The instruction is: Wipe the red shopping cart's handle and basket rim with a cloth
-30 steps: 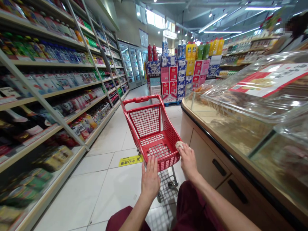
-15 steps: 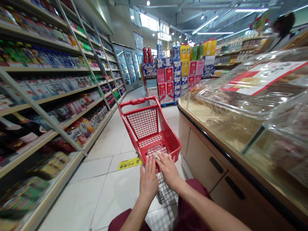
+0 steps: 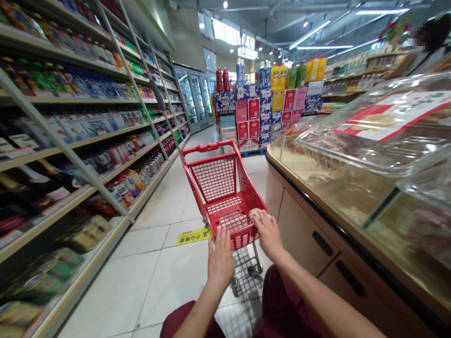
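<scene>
A red plastic shopping cart point(image 3: 225, 188) with grid walls stands right in front of me on metal legs with casters. My left hand point(image 3: 221, 258) rests at the cart's near rim, its fingers stretched out and holding nothing. At the near right corner, my right hand point(image 3: 268, 234) presses a crumpled whitish cloth point(image 3: 256, 213) against the cart's side rim. Most of the cloth is hidden under the fingers. The cart's basket shows only its bare red grid floor.
Drink shelves point(image 3: 81, 126) line the left. A wooden counter point(image 3: 303, 220) with clear plastic food boxes point(image 3: 380, 126) runs close on the right. Stacked drink cartons point(image 3: 248, 117) stand ahead. A yellow floor sticker point(image 3: 192, 236) lies beside the cart; a person point(image 3: 423, 47) is at the far right.
My right hand has slid the cloth rightward from the middle of the near rim to its right corner. The left hand has stayed at the rim. The view has shifted slightly.
</scene>
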